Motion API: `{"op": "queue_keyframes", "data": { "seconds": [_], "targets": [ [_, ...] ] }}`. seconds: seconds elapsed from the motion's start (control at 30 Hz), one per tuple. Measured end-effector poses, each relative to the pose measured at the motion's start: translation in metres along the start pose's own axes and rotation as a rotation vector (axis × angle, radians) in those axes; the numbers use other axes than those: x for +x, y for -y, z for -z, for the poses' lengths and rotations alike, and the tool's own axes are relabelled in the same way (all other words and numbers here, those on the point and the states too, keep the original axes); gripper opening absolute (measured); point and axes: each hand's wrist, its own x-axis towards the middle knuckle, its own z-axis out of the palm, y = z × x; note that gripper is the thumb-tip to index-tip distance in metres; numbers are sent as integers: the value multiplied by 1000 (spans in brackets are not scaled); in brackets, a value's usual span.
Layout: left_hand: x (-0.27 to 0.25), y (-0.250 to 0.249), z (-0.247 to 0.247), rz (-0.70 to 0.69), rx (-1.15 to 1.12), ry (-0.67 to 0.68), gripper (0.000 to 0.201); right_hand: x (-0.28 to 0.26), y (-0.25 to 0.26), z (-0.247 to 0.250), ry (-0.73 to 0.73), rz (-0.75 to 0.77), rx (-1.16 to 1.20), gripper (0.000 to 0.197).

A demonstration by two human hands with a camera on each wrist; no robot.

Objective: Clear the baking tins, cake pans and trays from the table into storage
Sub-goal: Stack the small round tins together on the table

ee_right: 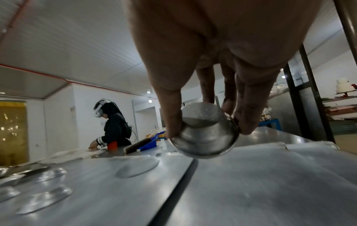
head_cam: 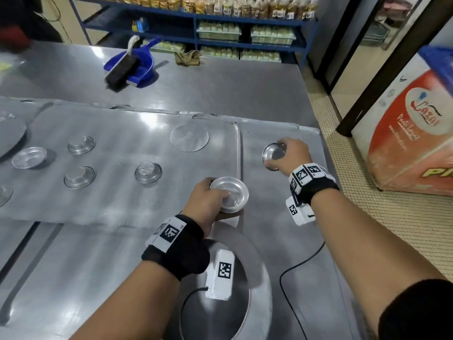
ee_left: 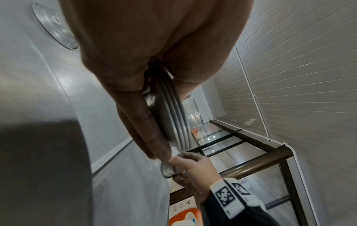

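My right hand (head_cam: 289,153) has a single small tin (ee_right: 204,137) pinched by its rim between thumb and fingertips, tilted and lifted clear of the tray (head_cam: 282,133) beneath it, right of centre in the head view; my left hand (head_cam: 208,202) is curled round a nested stack of tins (head_cam: 229,193) at centre frame, thumb on top, fingers beneath; the left wrist view shows several rims (ee_left: 173,122) layered edge-on in that grip. So gathering is under way, I'd say early to middle; the lone tin looks bound for the stack. Plenty left, though: four upturned tins (head_cam: 148,171) sit apart on the left tray (head_cam: 122,123), one upright tin (head_cam: 29,157) at the left edge, a flat round disc (head_cam: 189,137) upper centre, a big round pan (head_cam: 259,290) at the bottom of the frame under my left wrist. Nothing in view has reached storage; the trays themselves are still on the table (head_cam: 220,77); I can't see where storage is.
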Motion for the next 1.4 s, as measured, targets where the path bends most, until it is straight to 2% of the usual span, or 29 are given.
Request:
{"op": "queue_keyframes", "data": {
  "seconds": [0.17,0.3,0.5,0.6,0.7,0.77,0.83,0.97,1.17,1.4],
  "targets": [
    [-26,-1,18,16,-35,31,26,-66,33,24,-36,88,109,73],
    [-46,0,33,16,-75,69,38,-124,64,37,-99,118,154,70],
    [-66,7,59,22,-67,106,38,-208,103,39,-102,158,314,64],
    [-76,11,71,-2,-18,99,55,-241,118,32,-101,171,384,63],
    [-86,14,78,10,28,163,72,-266,127,22,-96,187,428,60],
    [-97,9,81,21,31,221,68,-278,130,15,-74,198,434,59],
    [-102,8,83,19,23,241,55,-287,131,9,-55,205,433,57],
    [-111,10,86,-9,23,180,36,-300,134,0,-24,223,447,51],
    [-125,17,99,-79,73,72,35,-317,141,-3,89,235,431,54],
    [-127,22,128,-102,69,11,35,-325,159,-19,230,210,350,81]
  ]
}}
